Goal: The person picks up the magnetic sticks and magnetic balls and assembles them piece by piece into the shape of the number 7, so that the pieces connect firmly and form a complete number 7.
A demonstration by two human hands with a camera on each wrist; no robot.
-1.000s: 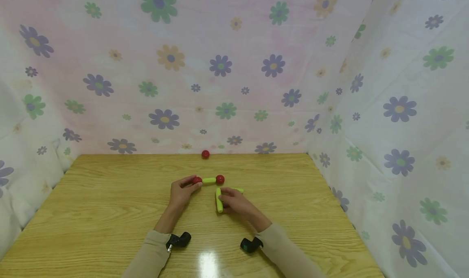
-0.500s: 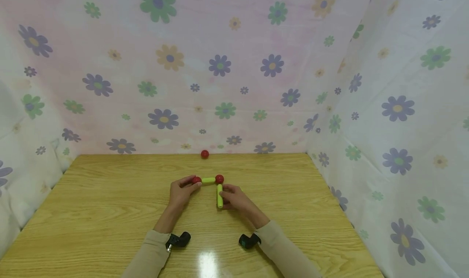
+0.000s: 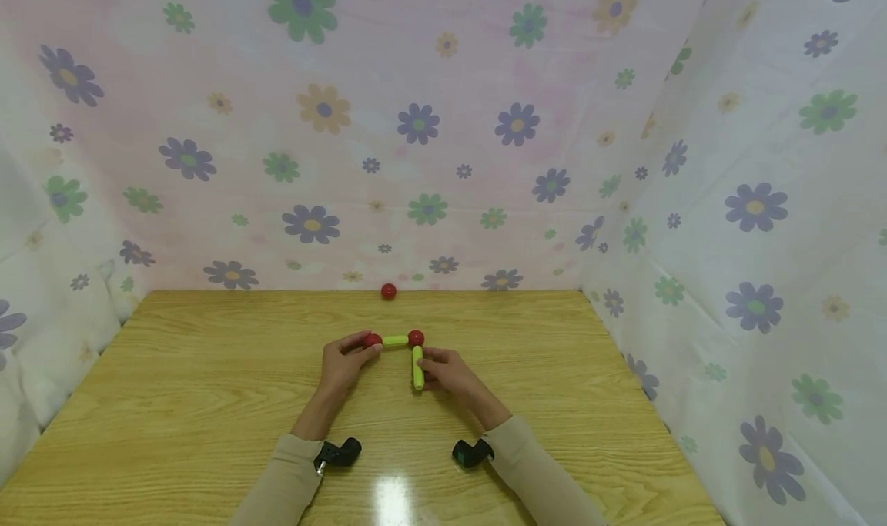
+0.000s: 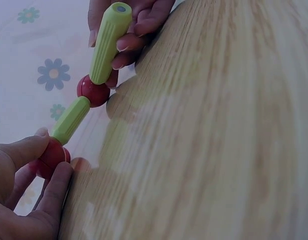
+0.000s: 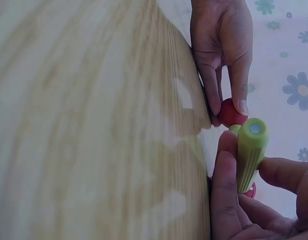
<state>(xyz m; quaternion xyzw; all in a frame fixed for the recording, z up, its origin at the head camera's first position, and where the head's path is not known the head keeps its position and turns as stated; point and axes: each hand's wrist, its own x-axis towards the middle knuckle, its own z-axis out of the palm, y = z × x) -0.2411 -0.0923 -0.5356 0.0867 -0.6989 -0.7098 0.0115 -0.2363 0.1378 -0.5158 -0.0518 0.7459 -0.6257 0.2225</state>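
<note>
My left hand (image 3: 344,363) pinches a red ball (image 4: 53,156) between thumb and fingers, low over the wooden table. A short yellow-green magnetic rod (image 4: 72,120) joins it to a second red ball (image 3: 416,338) on the right. In my right hand (image 3: 450,376) is a longer yellow-green magnetic rod (image 3: 418,370), held between thumb and fingers. Its far end meets the second ball, making a corner with the short rod. The near end, with a grey metal disc, tilts upward in the right wrist view (image 5: 249,155). Right fingers partly cover this rod.
A loose red ball (image 3: 389,291) sits at the table's back edge, against the flowered cloth (image 3: 430,125). Cloth also hangs along both sides. Each wrist carries a black camera mount (image 3: 338,453). The wooden table (image 3: 173,403) spreads around the hands.
The right hand has brought its rod away from me until its end meets the second ball. A second yellow-green rod, seen behind that hand a second ago, is out of sight. Left hand still.
</note>
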